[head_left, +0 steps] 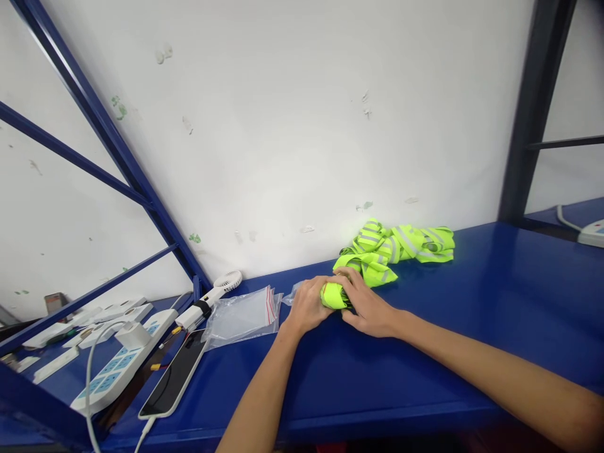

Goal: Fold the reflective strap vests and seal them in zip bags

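Note:
Between my two hands is a small rolled bundle of neon yellow-green fabric (333,296), which looks like a folded reflective vest. My left hand (309,304) wraps round its left end. On the other side, my right hand (365,303) curls over its right end, thumb below and fingers above. Just behind the hands lies a loose heap of neon reflective vests (401,246) with grey stripes, against the wall. Left of my left hand are clear zip bags (243,314) with red seal lines, lying flat. Part of another clear bag shows behind my left hand.
The blue table (425,371) meets a white wall. At left lie a charging phone (175,376), a white handheld fan (212,297) and a power strip (127,362) with a plug and cable. Metal rack posts (532,113) stand at both sides.

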### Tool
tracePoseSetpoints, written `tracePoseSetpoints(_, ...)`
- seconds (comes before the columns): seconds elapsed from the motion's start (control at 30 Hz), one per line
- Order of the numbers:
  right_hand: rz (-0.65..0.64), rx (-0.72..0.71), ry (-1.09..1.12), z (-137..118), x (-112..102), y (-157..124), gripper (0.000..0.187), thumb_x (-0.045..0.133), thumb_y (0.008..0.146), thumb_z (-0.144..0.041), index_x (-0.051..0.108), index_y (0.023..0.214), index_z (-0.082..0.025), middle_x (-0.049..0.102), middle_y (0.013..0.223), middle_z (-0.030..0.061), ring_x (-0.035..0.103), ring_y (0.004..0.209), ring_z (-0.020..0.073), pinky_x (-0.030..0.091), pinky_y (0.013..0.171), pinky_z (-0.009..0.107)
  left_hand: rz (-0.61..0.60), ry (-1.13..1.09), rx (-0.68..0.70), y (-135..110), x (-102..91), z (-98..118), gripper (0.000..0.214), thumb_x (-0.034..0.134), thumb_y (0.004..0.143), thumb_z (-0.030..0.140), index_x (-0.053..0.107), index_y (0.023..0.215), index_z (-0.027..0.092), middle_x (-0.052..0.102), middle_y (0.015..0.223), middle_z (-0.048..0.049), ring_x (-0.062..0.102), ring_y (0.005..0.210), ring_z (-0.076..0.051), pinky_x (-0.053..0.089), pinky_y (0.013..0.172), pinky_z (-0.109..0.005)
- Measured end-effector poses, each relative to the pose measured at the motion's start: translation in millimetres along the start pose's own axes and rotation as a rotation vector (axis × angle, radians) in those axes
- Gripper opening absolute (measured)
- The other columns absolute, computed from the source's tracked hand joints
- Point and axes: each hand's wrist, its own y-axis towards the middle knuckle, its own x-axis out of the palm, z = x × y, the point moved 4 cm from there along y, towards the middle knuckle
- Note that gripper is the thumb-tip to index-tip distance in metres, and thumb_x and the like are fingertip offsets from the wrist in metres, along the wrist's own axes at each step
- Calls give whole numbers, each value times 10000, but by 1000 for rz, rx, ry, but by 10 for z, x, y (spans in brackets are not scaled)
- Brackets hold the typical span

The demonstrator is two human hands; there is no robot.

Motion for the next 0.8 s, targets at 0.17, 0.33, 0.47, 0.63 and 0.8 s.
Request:
tracePoseSetpoints(0.17,32,69,4,72,-14,11,671,568,730,-104,414,1367,-253,474,1231,126,458,1172,309,397,994,522,42,30,-34,-24,-24,-125,418,669,749,253,554,1149,216,669,1100,-45,617,976,-232,442,858,-347)
tracePoseSetpoints(0.33,117,-9,78,123,-27,6,356,585,824,-142,561,1174,-205,625,1092,107,588,1016,250,485,893,406,68,13,-33,-37,-47,-188,456,694,748,394,553,1141,211,660,1124,-57,617,995,-226,453,872,-335)
tracePoseSetpoints(0.47,59,-48,38,120,20,-2,197,592,852,-155,624,1045,-175,671,972,102,620,909,242,499,814,375,12,10,-23,-29,-10,-151,508,702,731,455,535,1142,206,661,1076,-61,623,956,-229,467,844,-343)
tracePoseSetpoints(0.63,8,4,77,175,63,16,126,582,856,-134,646,950,-189,679,904,62,625,822,200,488,751,314,-8,42,17,5,28,-60,458,666,767,435,517,1132,202,644,1062,-71,608,955,-237,461,834,-366)
tracePoseSetpoints(0.8,-54,44,121,194,137,81,125,550,853,-97,646,832,-174,678,830,45,623,753,176,474,702,278,19,76,136,67,77,88,354,641,763,270,515,1087,205,643,1045,-70,591,983,-235,438,866,-376)
